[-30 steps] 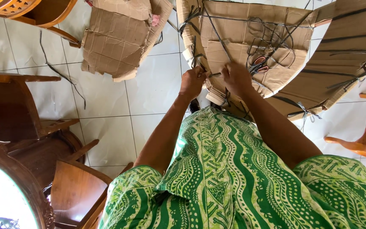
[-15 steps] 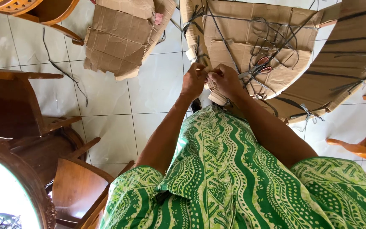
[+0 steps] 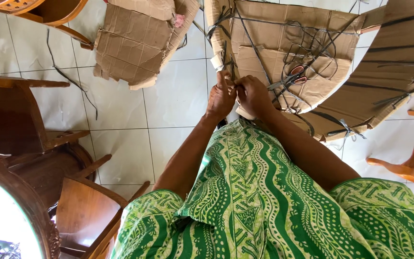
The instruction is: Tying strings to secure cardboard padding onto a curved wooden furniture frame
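Head view, looking down over a green patterned garment (image 3: 274, 206) to both hands at the near edge of a flattened cardboard sheet (image 3: 283, 43).

Left hand (image 3: 221, 96): fingers curled and pressed together, pinching a dark strap (image 3: 229, 62) where it crosses the cardboard edge. Right hand (image 3: 252, 96): knuckles up, fingers closed against the left hand's fingertips, on the same strap. The hands touch each other. Whether the strap is knotted or loose between the fingers cannot be told; the fingers hide it.

The strap runs from the hands up along the left edge of the cardboard sheet, near a small white tag-like scrap (image 3: 216, 61). More dark straps lie in loops over the sheet.

Scissors (image 3: 291, 77) with reddish handles lie on the cardboard, just right of the right hand, among the loops, not touched.

A second, curved cardboard piece (image 3: 389, 62) with straps across it lies to the right, overlapping the first. A third, crumpled cardboard piece (image 3: 140, 38) lies apart to the upper left on the white tiled floor (image 3: 173, 100).

Wooden chairs (image 3: 20, 124) stand at left; another wooden chair part (image 3: 413, 163) shows at right.
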